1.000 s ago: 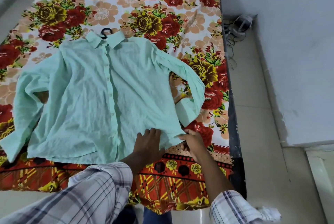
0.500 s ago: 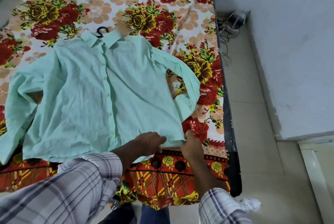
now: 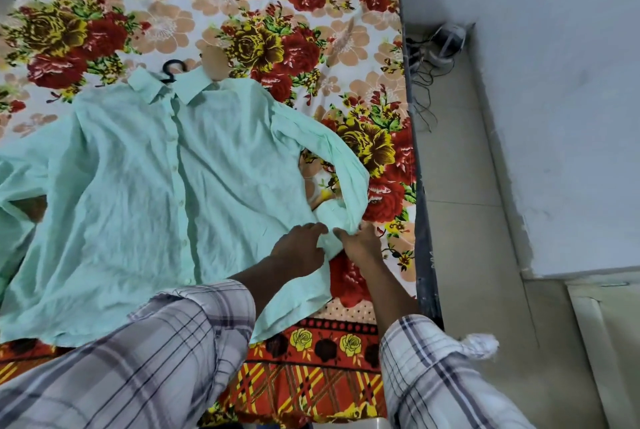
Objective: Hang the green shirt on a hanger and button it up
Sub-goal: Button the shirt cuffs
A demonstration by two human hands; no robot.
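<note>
The pale green shirt (image 3: 138,193) lies flat and face up on the flowered bedsheet (image 3: 277,30), with its front placket closed over a row of buttons. The black hook of a hanger (image 3: 170,69) pokes out at the collar; the rest of the hanger is hidden inside the shirt. The shirt's right sleeve bends back toward its hem. My left hand (image 3: 301,248) rests on the shirt beside the sleeve cuff (image 3: 332,220), its fingertips touching the cuff. My right hand (image 3: 360,241) pinches the cuff's edge from the right.
The bed's dark edge (image 3: 424,238) runs down the right side, with tiled floor beyond it. A tangle of cables and a small device (image 3: 440,47) lies on the floor by the white wall. My plaid sleeves fill the bottom of the view.
Both hands have left the shirt's bottom right hem and moved up to the right sleeve cuff. The view has shifted closer to the shirt.
</note>
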